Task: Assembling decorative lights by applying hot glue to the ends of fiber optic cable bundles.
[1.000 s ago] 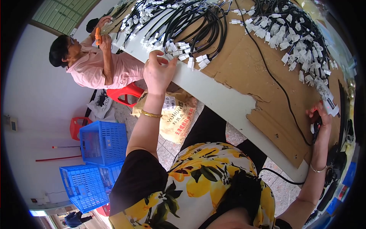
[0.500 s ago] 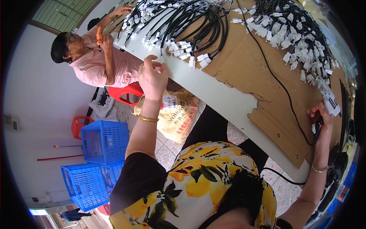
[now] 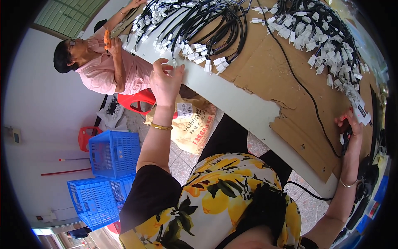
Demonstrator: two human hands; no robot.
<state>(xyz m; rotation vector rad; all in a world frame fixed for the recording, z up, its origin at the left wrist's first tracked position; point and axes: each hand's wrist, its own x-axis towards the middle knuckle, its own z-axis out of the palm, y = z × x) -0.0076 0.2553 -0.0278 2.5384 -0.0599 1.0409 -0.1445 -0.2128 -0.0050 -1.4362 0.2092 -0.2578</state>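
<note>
My left hand [image 3: 167,85] is raised over the table's near edge at the left. Its thumb and fingers are apart, close to a white plug connector [image 3: 174,62] at the end of a black cable. At the right, my right hand [image 3: 351,128] has its fingers curled round a small black-and-white tool [image 3: 345,137], mostly hidden by the palm. Beside those fingertips lies a white tag [image 3: 362,115]. Black cables [image 3: 234,35] with white connectors lie looped beyond my left hand, and a second heap of white connectors [image 3: 327,50] is at the far right.
Torn brown cardboard [image 3: 265,79] covers much of the white table [image 3: 232,93]. A long black cord [image 3: 300,83] crosses it. Across the left end sits a person in pink [image 3: 112,70] with an orange tool [image 3: 107,39]. A paper sack [image 3: 192,128] and blue crates [image 3: 114,153] stand below.
My left hand has shifted very slightly, and the connector near it has moved a little up and left. The co-worker's head and far arm have moved left. My right hand stays in place.
</note>
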